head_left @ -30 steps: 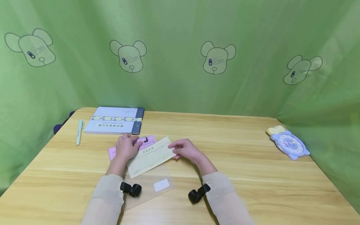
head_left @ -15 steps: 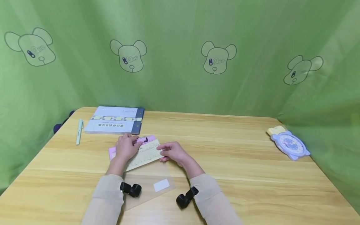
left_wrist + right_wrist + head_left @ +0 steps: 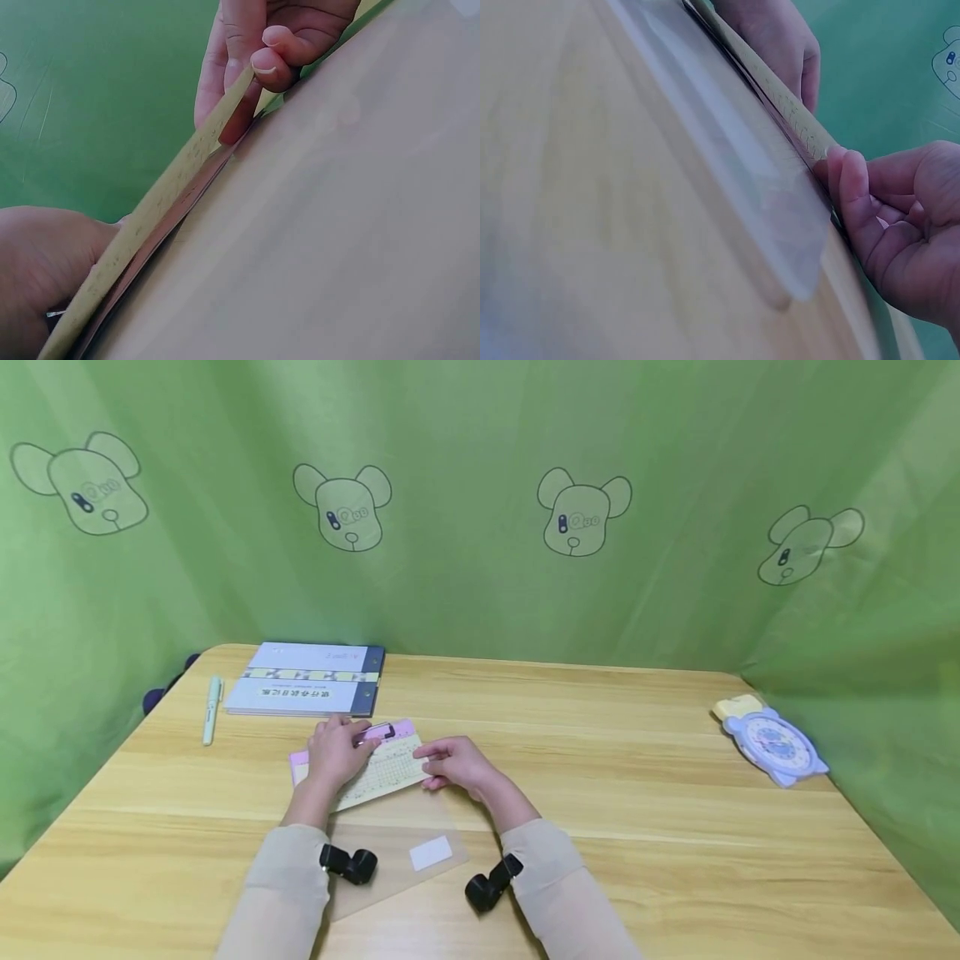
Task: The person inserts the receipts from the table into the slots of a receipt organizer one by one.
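Note:
A pale yellow printed form (image 3: 390, 772) lies tilted over a pink printed sheet (image 3: 403, 727), largely covering it. My right hand (image 3: 457, 766) pinches the form's right end between thumb and fingers; in the right wrist view the fingertips (image 3: 838, 169) are at its corner. My left hand (image 3: 337, 752) is on a metal clip (image 3: 384, 732) at the pink sheet's top edge, thumb and forefinger on either side of it. In the left wrist view the yellow form (image 3: 165, 195) stands slightly apart from the pink sheet (image 3: 176, 214) below. The left palm hides the sheets' left part.
A clear plastic folder (image 3: 375, 868) with a white label (image 3: 431, 853) lies in front, partly under the sheets. A blue-grey account book (image 3: 300, 681) and a mint pen (image 3: 212, 710) are at the back left. A blue toy clock (image 3: 776, 745) and a yellow block (image 3: 737, 706) lie far right.
My right hand has moved left, bringing the yellow form up over the pink sheet, so less pink shows. The left hand has stayed at the clip.

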Demonstrator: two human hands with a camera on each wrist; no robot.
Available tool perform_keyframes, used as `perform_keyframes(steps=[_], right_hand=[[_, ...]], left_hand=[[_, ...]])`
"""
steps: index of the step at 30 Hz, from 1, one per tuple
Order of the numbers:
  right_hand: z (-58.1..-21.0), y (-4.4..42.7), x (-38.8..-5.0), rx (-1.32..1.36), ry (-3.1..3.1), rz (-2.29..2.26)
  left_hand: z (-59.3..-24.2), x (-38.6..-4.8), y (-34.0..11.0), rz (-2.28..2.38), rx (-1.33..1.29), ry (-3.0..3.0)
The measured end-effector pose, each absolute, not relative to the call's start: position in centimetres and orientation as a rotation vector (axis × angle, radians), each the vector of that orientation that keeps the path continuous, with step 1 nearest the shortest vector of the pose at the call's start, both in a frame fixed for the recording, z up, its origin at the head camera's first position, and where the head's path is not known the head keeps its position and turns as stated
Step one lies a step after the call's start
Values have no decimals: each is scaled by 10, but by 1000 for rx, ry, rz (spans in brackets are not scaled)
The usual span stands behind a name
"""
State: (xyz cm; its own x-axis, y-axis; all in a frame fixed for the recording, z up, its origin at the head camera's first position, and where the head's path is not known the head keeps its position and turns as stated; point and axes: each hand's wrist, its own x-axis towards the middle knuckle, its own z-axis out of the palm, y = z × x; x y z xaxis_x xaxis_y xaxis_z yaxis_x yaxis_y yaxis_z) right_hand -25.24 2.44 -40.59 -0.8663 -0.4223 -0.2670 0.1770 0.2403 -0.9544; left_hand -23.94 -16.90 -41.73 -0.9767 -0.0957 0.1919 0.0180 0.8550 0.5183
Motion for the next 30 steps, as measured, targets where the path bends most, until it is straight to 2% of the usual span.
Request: perform_keyframes(steps=[10,30], right_hand=[[-405,22,-253,-238,2067,-1647],[-406,19,-254,-180,2054,-1698]], left_hand=[[-417,-240,-169,-803,60,-2818],[-420,-240,-172,-546,-125,-2802]])
